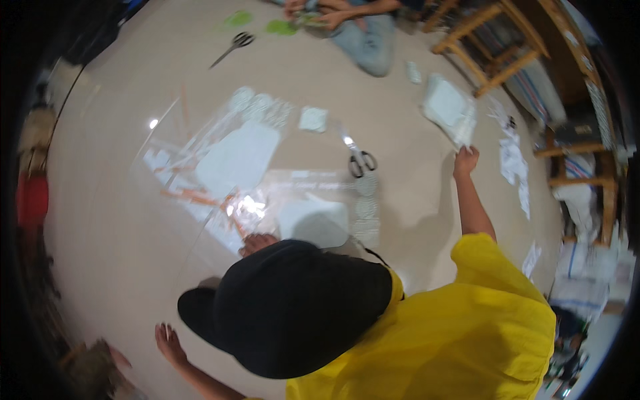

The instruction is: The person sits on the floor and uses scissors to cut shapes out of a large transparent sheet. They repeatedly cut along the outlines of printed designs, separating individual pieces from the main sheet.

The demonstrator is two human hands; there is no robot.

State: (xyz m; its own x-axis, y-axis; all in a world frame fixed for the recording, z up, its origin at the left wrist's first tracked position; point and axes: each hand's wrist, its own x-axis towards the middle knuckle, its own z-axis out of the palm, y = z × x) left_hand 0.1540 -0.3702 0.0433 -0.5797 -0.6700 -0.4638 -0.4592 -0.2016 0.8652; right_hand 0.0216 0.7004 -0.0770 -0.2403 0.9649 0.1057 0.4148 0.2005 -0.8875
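My right hand (pixel 466 160) reaches out to the right and grips the near corner of a plastic-wrapped pale sheet (pixel 445 102). At the lower left, my left hand (pixel 170 342) is above the floor with its fingers apart and nothing clear in it. Black-handled scissors (pixel 362 162) lie by a clear printed plastic sheet (pixel 310 179). On that plastic rest a pale rounded panel (pixel 312 220) and a column of pale textured pieces (pixel 366 207). Another pale panel (pixel 240 157) lies farther left, near round textured pieces (pixel 255 105) and a square one (pixel 313 119).
Clear plastic scraps with orange strips (pixel 195 195) litter the floor at left. Across from me, a seated person in jeans (pixel 367 42) handles green pieces near a second pair of scissors (pixel 242 40). Wooden stools (pixel 492 45) and white scraps (pixel 512 155) line the right.
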